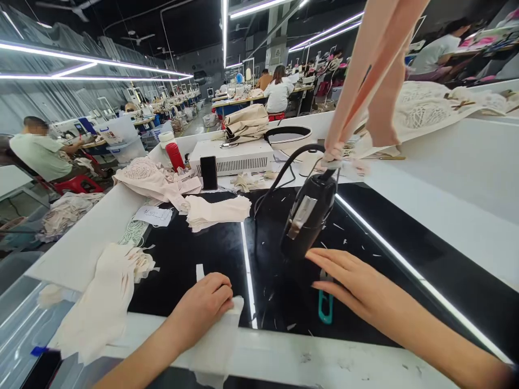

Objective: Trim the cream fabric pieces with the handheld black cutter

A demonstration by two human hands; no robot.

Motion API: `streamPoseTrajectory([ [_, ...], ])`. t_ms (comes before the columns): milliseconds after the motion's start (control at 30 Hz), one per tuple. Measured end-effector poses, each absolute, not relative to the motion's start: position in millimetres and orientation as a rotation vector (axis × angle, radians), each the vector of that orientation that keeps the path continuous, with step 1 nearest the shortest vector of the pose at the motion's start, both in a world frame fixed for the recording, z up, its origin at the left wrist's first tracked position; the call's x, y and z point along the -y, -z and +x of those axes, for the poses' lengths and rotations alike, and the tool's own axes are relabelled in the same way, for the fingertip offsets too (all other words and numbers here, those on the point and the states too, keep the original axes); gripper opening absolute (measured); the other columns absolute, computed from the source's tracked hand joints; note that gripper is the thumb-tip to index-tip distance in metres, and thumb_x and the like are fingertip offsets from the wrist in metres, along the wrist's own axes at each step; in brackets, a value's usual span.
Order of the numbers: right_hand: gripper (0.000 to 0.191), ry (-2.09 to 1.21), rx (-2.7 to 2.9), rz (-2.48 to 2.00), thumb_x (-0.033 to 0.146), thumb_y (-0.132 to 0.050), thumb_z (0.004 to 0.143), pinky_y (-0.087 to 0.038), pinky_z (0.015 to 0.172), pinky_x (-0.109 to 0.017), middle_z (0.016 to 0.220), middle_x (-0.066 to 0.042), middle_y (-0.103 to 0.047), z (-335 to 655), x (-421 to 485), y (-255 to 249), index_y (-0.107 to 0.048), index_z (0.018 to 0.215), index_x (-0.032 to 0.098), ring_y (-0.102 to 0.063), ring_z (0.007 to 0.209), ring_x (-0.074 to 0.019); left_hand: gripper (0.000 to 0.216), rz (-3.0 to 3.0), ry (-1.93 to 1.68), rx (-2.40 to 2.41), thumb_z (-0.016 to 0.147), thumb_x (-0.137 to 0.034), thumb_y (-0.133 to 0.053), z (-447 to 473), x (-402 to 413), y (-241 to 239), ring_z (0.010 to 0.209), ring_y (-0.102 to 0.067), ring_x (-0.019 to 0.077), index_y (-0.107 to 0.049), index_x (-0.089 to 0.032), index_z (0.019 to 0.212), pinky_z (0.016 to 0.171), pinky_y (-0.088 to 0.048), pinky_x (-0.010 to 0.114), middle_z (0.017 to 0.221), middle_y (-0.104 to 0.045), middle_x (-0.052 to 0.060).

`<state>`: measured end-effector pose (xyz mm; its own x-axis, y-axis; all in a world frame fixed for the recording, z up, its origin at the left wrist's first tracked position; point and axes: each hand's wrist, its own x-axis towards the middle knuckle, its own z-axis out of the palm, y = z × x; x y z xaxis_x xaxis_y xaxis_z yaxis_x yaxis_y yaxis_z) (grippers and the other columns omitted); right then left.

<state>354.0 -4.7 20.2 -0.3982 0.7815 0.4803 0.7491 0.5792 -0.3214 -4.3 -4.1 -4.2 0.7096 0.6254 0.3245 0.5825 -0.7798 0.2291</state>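
Note:
My left hand (pixel 205 305) has its fingers curled down on a thin cream fabric piece (pixel 214 346), which hangs over the table's front edge. A narrow white strip (pixel 200 272) lies just beyond those knuckles. My right hand (pixel 351 275) has its fingers stretched out and thumb apart, with the fingertips at the lower end of a black cylindrical corded tool (pixel 310 216). Whether they touch it I cannot tell. That tool hangs tilted from peach fabric strips (pixel 360 70). Below my right hand lies a teal-handled tool (pixel 325 308), its upper part partly hidden.
Cream cut pieces lie in a stack (pixel 219 210) and a pile (pixel 101 302) on the left. A phone (pixel 208 173), red bottle (pixel 174 156) and white vented box (pixel 235 156) stand behind the black board (pixel 182 254). A seated person (pixel 38 148) works at far left.

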Motion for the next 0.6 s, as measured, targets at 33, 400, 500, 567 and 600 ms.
streamPoseTrajectory([
  [33, 0.043, -0.012, 2.269, -1.195, 0.048, -0.055, 0.101, -0.062, 0.087, -0.046, 0.128, -0.008, -0.075, 368, 7, -12, -0.062, 0.142, 0.035, -0.074, 0.108, -0.0311, 0.017, 2.839, -0.58, -0.996, 0.109, -0.018, -0.045, -5, 3, 6, 0.095, -0.066, 0.0186, -0.054, -0.019, 0.094, 0.083, -0.059, 0.033, 0.103, -0.063, 0.005],
  [400, 0.033, -0.047, 2.465, -1.088, 0.042, -0.046, 0.106, -0.057, 0.08, -0.041, 0.105, -0.006, -0.078, 389, 12, 26, -0.076, 0.116, 0.034, -0.074, 0.096, -0.0262, 0.023, 2.936, -0.197, -1.345, 0.101, -0.034, -0.066, -7, -4, -5, 0.063, -0.06, 0.0197, -0.059, -0.018, 0.086, 0.059, -0.04, 0.029, 0.071, -0.06, -0.001],
  [500, 0.038, -0.212, 2.456, -1.182, 0.049, -0.041, 0.106, -0.055, 0.073, -0.039, 0.093, -0.006, -0.073, 379, 19, 10, -0.071, 0.097, 0.028, -0.071, 0.082, -0.0237, 0.026, 2.572, -0.145, -1.445, 0.097, -0.04, -0.07, -6, -1, -22, 0.063, -0.059, 0.0156, -0.062, -0.019, 0.083, 0.057, -0.034, 0.025, 0.071, -0.063, -0.004],
  [567, 0.032, -0.374, 2.415, -1.291, 0.046, -0.045, 0.105, -0.053, 0.067, -0.035, 0.09, -0.004, -0.07, 372, 27, -2, -0.064, 0.089, 0.027, -0.068, 0.075, -0.0215, 0.022, 2.198, -0.18, -1.465, 0.095, -0.041, -0.068, -4, 2, -31, 0.066, -0.057, 0.0143, -0.067, -0.021, 0.085, 0.059, -0.033, 0.024, 0.076, -0.065, -0.004],
  [600, 0.028, -0.442, 2.398, -1.332, 0.043, -0.048, 0.104, -0.052, 0.064, -0.032, 0.087, -0.003, -0.069, 368, 32, -6, -0.062, 0.086, 0.027, -0.067, 0.072, -0.0203, 0.021, 2.034, -0.226, -1.449, 0.094, -0.039, -0.067, -2, 4, -33, 0.068, -0.057, 0.0143, -0.069, -0.021, 0.085, 0.06, -0.033, 0.024, 0.077, -0.066, -0.004],
])
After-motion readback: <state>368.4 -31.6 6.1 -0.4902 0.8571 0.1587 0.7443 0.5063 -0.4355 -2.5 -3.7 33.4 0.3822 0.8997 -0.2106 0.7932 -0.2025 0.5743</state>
